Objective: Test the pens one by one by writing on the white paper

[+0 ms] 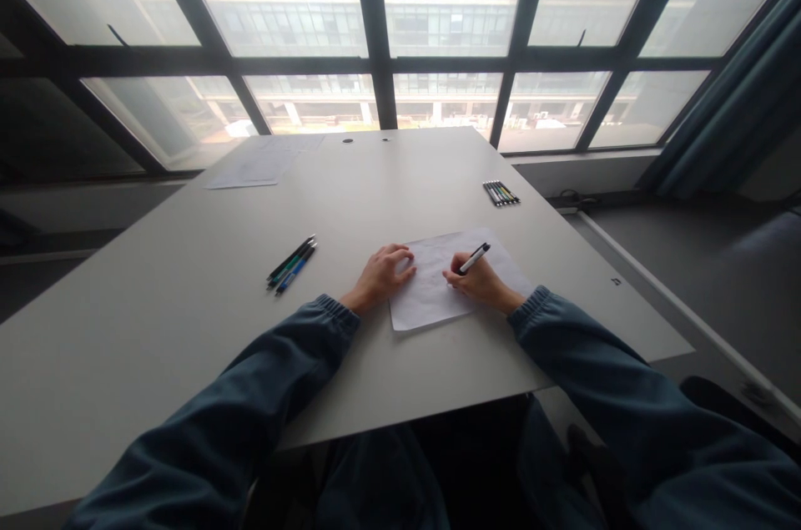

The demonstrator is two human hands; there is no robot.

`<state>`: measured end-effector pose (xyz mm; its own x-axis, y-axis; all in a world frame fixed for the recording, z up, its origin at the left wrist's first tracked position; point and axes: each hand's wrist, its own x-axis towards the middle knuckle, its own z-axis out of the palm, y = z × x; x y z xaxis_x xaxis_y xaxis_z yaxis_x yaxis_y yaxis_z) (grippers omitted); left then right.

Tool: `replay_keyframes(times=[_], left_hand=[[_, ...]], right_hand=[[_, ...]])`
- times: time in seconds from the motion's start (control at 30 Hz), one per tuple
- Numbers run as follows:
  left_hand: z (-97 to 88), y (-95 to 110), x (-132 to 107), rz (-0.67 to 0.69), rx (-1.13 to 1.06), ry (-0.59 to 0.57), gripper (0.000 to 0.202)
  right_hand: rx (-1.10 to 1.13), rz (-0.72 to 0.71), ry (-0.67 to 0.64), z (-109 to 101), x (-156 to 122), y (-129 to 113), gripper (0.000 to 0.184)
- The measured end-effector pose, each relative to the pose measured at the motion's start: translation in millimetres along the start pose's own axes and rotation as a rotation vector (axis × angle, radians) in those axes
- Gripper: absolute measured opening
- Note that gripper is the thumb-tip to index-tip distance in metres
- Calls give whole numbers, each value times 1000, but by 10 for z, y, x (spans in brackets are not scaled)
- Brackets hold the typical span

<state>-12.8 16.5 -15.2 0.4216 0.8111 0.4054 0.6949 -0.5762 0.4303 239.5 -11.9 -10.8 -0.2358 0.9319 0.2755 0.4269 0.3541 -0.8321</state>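
A white sheet of paper [425, 315] lies on the table in front of me, a little askew. My right hand [476, 280] rests on it and is closed around a pen [474, 258] with a white barrel and a black end; the tip is hidden by the fingers. On the sheet's left edge lies my left hand [383, 273], fingers loosely spread and holding nothing. Faint marks seem to show on the paper between the hands, too pale to read. Left of my left hand, several pens [292, 265], with green and blue among them, lie side by side.
The white table [188, 288] reaches toward large windows. Toward its right edge lies a row of several pens [501, 194]. More paper sheets [256, 163] are at the far left, and a small dark disc [348, 141] sits at the far edge. A blue curtain [719, 113] hangs at right.
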Motion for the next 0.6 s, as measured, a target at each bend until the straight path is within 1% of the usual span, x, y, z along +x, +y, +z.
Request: replay_keyframes(times=[0.07,0.23,0.37,0.43,0.47,0.5,0.57,0.6], left_hand=[[-3,3,0,0,5,0,24],[-8,12,8,-7,-6,-1,23],[-10,19,17,-9,-12,3,21],[-21,48,23,-7,-1,29,21],[-32,74,27,-2,1,57,22],[-46,107,29,6,-3,90,22],[-81,191,31,39,-31,139,25],[-100,237,29,68,-49,138,26]], right_hand=[[-2,-4,-1,0,-5,-7,23],[20,22,88,-14,-2,0,27],[95,17,254,-75,25,-34,35],[159,9,289,-106,35,-80,34],[215,11,263,-116,36,-108,32],[283,17,208,-122,34,-137,31],[426,30,47,-120,19,-191,34],[482,29,-28,-115,9,-214,36]])
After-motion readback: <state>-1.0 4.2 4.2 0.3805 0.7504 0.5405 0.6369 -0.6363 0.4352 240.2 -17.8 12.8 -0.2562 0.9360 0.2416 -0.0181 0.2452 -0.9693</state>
